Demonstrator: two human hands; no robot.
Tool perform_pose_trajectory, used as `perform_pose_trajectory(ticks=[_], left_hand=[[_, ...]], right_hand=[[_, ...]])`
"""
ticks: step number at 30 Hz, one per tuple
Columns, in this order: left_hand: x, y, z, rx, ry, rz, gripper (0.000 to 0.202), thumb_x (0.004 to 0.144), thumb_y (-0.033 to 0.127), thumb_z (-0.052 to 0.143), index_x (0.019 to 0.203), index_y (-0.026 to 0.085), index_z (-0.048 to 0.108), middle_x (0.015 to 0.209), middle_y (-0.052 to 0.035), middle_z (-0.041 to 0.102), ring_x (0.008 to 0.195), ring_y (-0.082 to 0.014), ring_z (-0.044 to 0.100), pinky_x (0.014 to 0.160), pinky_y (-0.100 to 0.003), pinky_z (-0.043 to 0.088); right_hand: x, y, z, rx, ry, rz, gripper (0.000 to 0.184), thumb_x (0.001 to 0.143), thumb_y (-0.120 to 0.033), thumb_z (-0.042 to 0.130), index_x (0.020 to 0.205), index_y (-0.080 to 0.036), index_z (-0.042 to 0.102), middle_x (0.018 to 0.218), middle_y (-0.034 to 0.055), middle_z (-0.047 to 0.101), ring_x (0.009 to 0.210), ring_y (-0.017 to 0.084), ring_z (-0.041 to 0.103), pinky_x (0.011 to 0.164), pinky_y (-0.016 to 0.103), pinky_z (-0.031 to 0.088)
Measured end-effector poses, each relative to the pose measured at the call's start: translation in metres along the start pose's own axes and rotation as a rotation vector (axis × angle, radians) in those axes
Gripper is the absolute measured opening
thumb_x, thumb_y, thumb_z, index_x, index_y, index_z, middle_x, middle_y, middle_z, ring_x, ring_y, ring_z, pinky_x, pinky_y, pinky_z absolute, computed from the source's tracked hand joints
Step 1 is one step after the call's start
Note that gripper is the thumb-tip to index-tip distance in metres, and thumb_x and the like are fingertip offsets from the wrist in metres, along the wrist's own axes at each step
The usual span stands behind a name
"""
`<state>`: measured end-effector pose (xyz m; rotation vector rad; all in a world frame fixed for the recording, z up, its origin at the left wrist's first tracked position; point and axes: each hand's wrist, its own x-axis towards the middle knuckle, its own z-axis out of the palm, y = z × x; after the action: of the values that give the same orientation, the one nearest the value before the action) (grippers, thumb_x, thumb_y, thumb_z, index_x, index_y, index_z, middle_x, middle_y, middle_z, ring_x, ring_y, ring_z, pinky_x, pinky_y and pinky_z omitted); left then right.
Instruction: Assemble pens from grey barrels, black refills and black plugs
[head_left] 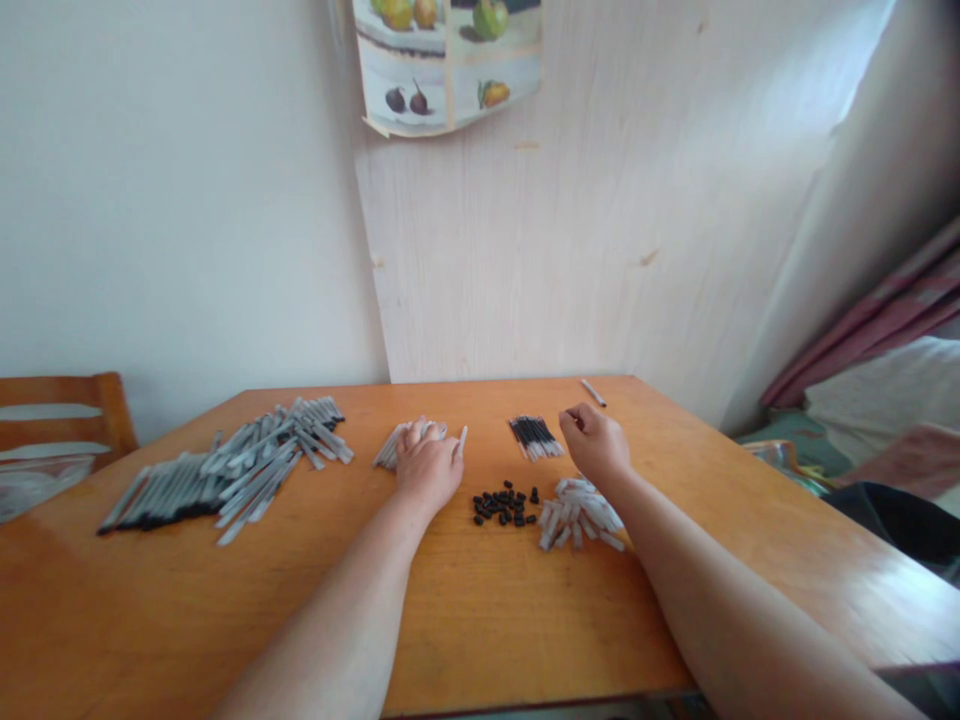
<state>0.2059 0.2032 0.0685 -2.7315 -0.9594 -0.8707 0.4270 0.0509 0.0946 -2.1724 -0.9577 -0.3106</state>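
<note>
My left hand [429, 465] lies over a row of white pen barrels [386, 448], fingers stretched out and somewhat apart. One white barrel [463, 440] shows right beside its thumb; whether the thumb grips it I cannot tell. My right hand [598, 442] is closed, its fingers curled together, and whatever they may hold is hidden. Just left of it lies a neat row of dark pen refills [536, 437]. Below the right hand, a heap of short whitish tubular pieces [577, 515] is partly covered by the wrist. Small black caps or plugs [504, 503] are scattered between my forearms.
On the left of the wooden table [480, 620] lie a row of dark-ended pens [161, 492] and a loose pile of greyish-white sticks [277, 445]. A single pen [593, 392] rests near the back edge. A wooden chair [67, 415] stands at left, a dark bag [892, 525] at right.
</note>
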Motion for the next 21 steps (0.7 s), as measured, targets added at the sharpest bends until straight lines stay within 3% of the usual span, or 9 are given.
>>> perform_pose_trajectory(ticks=[12,21], left_hand=[[-0.001,0.006,0.001,-0.076,0.002,0.034,0.017,0.079,0.034,0.059,0.075,0.023,0.071,0.122,-0.0109,0.06,0.127,-0.0363,0.033,0.105,-0.054,0.012],[-0.001,0.011,-0.005,0.009,-0.03,0.028,0.017,0.078,0.034,0.058,0.076,0.023,0.071,0.118,-0.0099,0.061,0.123,-0.0326,0.036,0.105,-0.051,0.016]], right_hand=[[0.0,0.0,0.004,0.012,0.01,-0.033,0.033,0.087,-0.044,0.042,0.079,-0.023,0.065,0.069,0.0047,0.065,0.069,0.018,0.059,0.056,0.025,0.029],[0.0,-0.001,0.003,0.009,-0.006,-0.031,0.032,0.088,-0.044,0.042,0.081,-0.023,0.065,0.069,0.0047,0.065,0.068,0.017,0.058,0.055,0.025,0.027]])
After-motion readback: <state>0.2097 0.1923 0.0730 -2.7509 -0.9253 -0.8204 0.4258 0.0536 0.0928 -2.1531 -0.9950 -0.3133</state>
